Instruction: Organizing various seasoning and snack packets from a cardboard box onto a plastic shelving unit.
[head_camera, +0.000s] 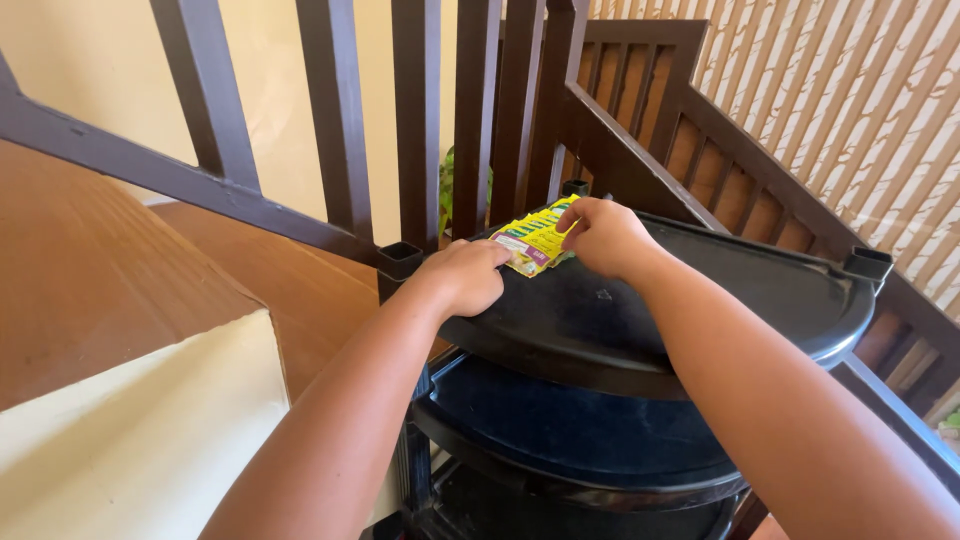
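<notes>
Yellow sachets (533, 240), joined in a flat strip, lie on the top tier of a black plastic rack (700, 300), at its far left edge. The strip's long axis runs from near left to far right, with its purple-marked end pointing near left, toward my left hand (465, 275). That hand is curled, fingertips pressing the near end of the strip. My right hand (605, 238) pinches the far right part of the strip between thumb and fingers. The tier is a smooth half-round shelf with a raised rim; two more tiers sit below it. Dark brown railing (340, 130) stands beyond the rack. A wooden landing (290, 270) lies to the left, with a cream wall behind.
</notes>
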